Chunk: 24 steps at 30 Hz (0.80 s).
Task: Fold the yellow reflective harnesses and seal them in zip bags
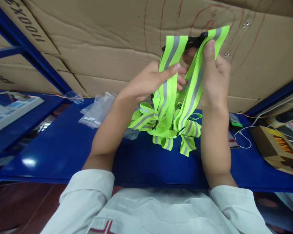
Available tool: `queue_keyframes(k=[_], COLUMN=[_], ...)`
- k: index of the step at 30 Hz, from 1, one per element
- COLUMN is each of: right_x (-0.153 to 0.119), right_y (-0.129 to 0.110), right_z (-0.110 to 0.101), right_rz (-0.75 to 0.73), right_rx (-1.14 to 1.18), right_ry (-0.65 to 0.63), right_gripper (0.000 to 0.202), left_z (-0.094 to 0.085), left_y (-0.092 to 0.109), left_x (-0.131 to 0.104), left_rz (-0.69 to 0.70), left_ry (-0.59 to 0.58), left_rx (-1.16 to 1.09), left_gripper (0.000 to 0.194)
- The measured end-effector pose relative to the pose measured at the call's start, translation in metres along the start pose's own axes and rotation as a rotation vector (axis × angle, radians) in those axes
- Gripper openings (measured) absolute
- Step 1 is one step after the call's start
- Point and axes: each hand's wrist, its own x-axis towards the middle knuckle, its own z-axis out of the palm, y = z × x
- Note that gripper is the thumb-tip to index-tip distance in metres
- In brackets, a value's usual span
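Note:
Both hands hold up bright yellow-green reflective straps (196,87) with a grey stripe down their middle. My left hand (164,76) is closed round the left band, thumb across its front and fingers showing behind it. My right hand (216,71) pinches the right band near its top, the thumb pressed on the front. A black buckle piece (194,42) joins the two bands at the top, partly behind the right band. Below, the rest of the straps hang in a loose bundle of loops with small black clips, low over the blue tabletop (141,162).
Clear plastic bags (100,109) lie left of the straps. Cardboard (100,42) with red marker lines stands behind the table. A power strip (14,110) is at far left. On the right are an open cardboard box (275,146) and a white cable (245,144).

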Motion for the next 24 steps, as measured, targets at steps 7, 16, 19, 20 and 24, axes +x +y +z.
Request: queue_keyframes(k=[7,16,19,20,24], right_x=[-0.004,0.002,0.003,0.002,0.001], right_y=[0.001,0.015,0.018,0.019,0.016], right_z=[0.012,0.007,0.011,0.013,0.011], right_rz=[-0.075,-0.263,-0.237,-0.23,-0.303], right_rx=[0.086,-0.042,-0.035,-0.047,-0.176], right_ry=[0.152,0.17,0.119,0.108,0.02], right_gripper=[0.056,0.046,0.051,0.053,0.054], left_z=[0.007,-0.004,-0.005,-0.005,-0.005], left_y=[0.002,-0.006,-0.004,-0.003,-0.006], left_x=[0.0,0.004,0.003,0.003,0.007], left_rz=[0.169,0.242,0.215,0.195,0.225], left_ry=[0.074,0.018,0.008,0.009,0.081], left_rx=[0.085,0.148,0.157,0.149,0.145], left_gripper=[0.034,0.034,0.036,0.039,0.053])
